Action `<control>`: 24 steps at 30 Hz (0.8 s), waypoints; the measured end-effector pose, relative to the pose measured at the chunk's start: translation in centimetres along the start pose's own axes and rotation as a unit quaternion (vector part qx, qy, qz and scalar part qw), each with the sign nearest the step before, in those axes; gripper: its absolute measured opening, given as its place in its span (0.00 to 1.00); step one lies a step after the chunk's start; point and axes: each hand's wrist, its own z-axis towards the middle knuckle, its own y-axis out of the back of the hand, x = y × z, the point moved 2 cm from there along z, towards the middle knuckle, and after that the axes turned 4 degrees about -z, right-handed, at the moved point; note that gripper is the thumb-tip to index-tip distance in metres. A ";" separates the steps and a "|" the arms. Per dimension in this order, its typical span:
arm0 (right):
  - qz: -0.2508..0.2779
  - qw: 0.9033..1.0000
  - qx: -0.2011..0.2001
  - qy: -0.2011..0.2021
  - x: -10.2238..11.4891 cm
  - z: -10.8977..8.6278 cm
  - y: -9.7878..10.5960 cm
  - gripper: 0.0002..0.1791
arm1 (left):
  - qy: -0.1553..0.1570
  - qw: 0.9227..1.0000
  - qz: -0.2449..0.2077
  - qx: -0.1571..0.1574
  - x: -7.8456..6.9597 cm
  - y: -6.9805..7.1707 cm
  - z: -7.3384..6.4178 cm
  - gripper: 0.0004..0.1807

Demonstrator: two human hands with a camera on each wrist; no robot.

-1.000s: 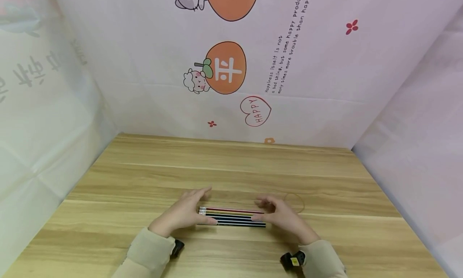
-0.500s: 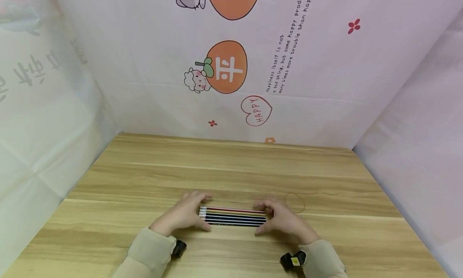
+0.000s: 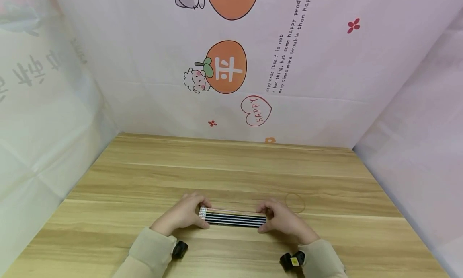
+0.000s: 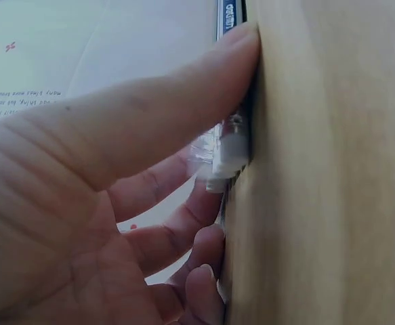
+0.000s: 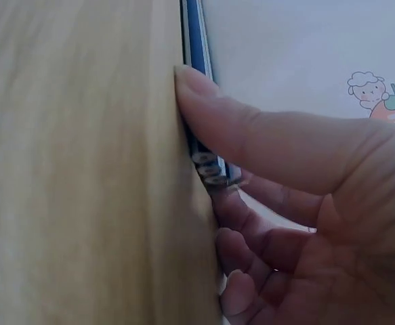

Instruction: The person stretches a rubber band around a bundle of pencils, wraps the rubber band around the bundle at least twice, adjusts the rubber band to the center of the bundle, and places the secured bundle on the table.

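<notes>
A row of several dark striped pencils (image 3: 235, 219) lies across the wooden table, white erasers (image 4: 232, 152) and silvery ferrules at the left end. At the other end, the right wrist view shows their flat, unsharpened tips (image 5: 207, 166). My left hand (image 3: 182, 213) holds the eraser end, thumb along the near side and fingers curled behind. My right hand (image 3: 282, 217) grips the flat end the same way, its thumb (image 5: 211, 108) against the nearest pencil. The far pencils are partly hidden behind the dark ones.
A thin, tan rubber band (image 3: 295, 202) lies on the table just beyond my right hand. A printed white cloth (image 3: 162, 68) hangs behind the table (image 3: 231, 165), with pale cloth at both sides. Dark wrist cameras (image 3: 292, 261) sit at the beige cuffs.
My thumbs have moved off the pencils' tops to their near side, and the fingers have closed in from behind. The pencils are pressed closer together, the red one now barely showing.
</notes>
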 end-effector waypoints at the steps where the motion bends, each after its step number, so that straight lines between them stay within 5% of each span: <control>1: -0.005 1.000 0.000 -0.002 0.0 0.0 0.0 0.21 | -0.002 1.000 -0.001 0.002 0.0 0.0 0.0 0.24; 12: -0.048 0.999 0.009 -0.011 0.2 -0.2 0.0 0.17 | -0.033 0.999 0.032 0.019 0.0 0.2 0.0 0.15; 24: -0.094 0.995 -0.002 -0.014 0.3 -0.2 0.0 0.17 | -0.019 0.998 0.052 0.034 -0.1 0.2 -0.3 0.15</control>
